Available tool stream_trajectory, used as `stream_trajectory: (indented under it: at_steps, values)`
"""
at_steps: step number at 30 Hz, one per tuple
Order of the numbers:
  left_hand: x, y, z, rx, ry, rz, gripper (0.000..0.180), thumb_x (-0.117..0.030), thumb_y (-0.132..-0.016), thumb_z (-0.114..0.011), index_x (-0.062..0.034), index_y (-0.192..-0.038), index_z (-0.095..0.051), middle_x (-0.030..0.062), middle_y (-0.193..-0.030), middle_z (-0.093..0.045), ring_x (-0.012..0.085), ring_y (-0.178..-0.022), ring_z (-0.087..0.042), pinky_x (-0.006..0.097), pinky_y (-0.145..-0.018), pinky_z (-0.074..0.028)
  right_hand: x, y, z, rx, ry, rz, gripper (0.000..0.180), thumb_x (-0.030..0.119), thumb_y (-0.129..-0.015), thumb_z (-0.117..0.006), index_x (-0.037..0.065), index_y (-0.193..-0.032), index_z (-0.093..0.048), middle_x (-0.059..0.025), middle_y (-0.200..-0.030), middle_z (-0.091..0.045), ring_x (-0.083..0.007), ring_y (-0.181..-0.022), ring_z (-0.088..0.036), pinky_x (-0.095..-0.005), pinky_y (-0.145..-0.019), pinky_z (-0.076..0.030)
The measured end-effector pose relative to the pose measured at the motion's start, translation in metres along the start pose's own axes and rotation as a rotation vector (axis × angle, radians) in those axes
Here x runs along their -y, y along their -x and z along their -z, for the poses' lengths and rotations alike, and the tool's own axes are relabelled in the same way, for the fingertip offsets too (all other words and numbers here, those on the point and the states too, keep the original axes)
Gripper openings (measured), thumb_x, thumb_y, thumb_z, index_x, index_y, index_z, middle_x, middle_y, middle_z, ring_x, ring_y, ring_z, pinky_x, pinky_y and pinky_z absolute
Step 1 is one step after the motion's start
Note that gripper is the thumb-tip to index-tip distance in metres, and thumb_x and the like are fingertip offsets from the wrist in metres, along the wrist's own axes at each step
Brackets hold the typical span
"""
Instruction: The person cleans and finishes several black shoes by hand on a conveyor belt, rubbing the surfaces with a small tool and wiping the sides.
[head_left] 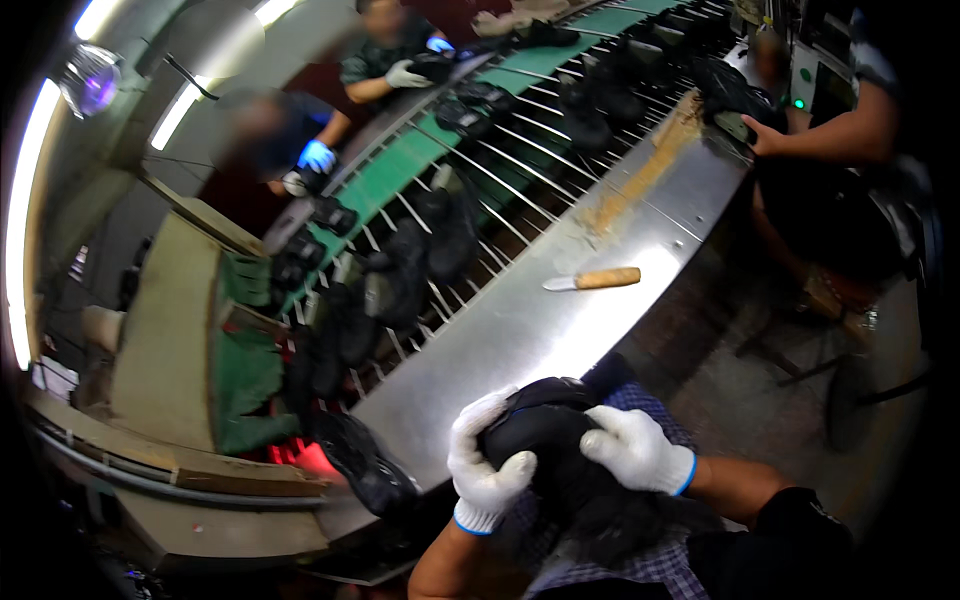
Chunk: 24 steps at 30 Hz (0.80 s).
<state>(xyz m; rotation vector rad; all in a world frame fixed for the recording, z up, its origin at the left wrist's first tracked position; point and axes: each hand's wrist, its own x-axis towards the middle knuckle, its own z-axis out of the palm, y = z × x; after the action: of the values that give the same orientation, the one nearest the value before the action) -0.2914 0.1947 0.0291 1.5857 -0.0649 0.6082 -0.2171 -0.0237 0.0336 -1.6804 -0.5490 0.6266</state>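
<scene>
A black shoe point(545, 435) is held between my two hands over my lap, close to the near edge of the metal bench. White knit gloves with blue cuffs cover both hands. My left hand point(487, 462) wraps the shoe's left side, its thumb across the front. My right hand point(640, 448) grips the right side, fingertips pressed on the dark upper. The shoe's lower part blends into my dark clothing, so its outline there is hard to make out. Beyond it, a knife point(595, 280) with a wooden handle and pale blade lies on the bench.
The metal bench point(430, 400) runs beside a rack of white rods point(520, 215) holding several black shoes. Another black shoe point(365, 465) rests at the bench's left end. Gloved co-workers handle shoes across a green belt point(385, 195). A person's bare hand point(765, 135) is at the right.
</scene>
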Motion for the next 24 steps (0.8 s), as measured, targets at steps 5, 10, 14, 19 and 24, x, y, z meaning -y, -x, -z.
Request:
stream_trajectory:
  at_steps: [5,10,14,19,24]
  values:
    - [-0.046,-0.003,0.059,0.075,-0.272,0.094,0.06,-0.026,-0.089,-0.088,0.0061,-0.131,-0.061,0.0201,-0.129,-0.068,0.0265,-0.121,-0.066,0.039,-0.107,-0.052,0.032,-0.009,-0.018,0.301,0.272,0.111,0.059,0.05,-0.105,-0.062,-0.003,-0.13,-0.064,-0.0251,-0.095,-0.077,-0.0423,-0.084,-0.077,-0.0457,-0.076,-0.063]
    - [-0.02,0.081,0.079,-0.27,-0.259,0.279,0.063,-0.035,-0.089,-0.087,0.0068,-0.127,-0.059,0.0172,-0.12,-0.07,0.023,-0.111,-0.068,0.036,-0.102,-0.054,-0.042,0.01,-0.017,0.194,0.439,0.652,0.056,0.022,-0.083,-0.085,0.004,-0.133,-0.068,-0.0226,-0.11,-0.076,-0.0324,-0.092,-0.078,-0.0397,-0.084,-0.065]
    - [-0.024,0.086,0.066,-0.27,-0.139,0.29,0.074,-0.043,-0.087,-0.088,0.0061,-0.128,-0.052,0.0191,-0.117,-0.069,0.0239,-0.111,-0.067,0.037,-0.103,-0.054,-0.058,-0.043,-0.067,0.057,0.268,0.882,0.054,0.017,-0.084,-0.083,0.008,-0.135,-0.069,-0.0233,-0.125,-0.07,-0.0349,-0.094,-0.076,-0.0402,-0.084,-0.064]
    - [-0.035,0.076,0.064,-0.259,-0.207,0.261,0.08,-0.045,-0.084,-0.091,0.0072,-0.131,-0.051,0.0181,-0.12,-0.067,0.0234,-0.113,-0.067,0.037,-0.104,-0.053,-0.014,-0.107,-0.082,0.43,0.071,0.719,0.028,0.014,-0.097,-0.066,0.004,-0.124,-0.071,-0.0167,-0.104,-0.075,-0.0329,-0.086,-0.075,-0.0412,-0.076,-0.061]
    - [-0.047,0.046,0.09,0.072,-0.455,0.418,0.067,-0.042,-0.087,-0.084,0.0097,-0.126,-0.066,0.0178,-0.12,-0.074,0.0233,-0.111,-0.071,0.036,-0.101,-0.055,0.028,-0.065,-0.032,0.487,0.332,0.658,0.048,0.015,-0.095,-0.067,-0.001,-0.139,-0.059,-0.0198,-0.109,-0.074,-0.0355,-0.083,-0.076,-0.0448,-0.075,-0.064]
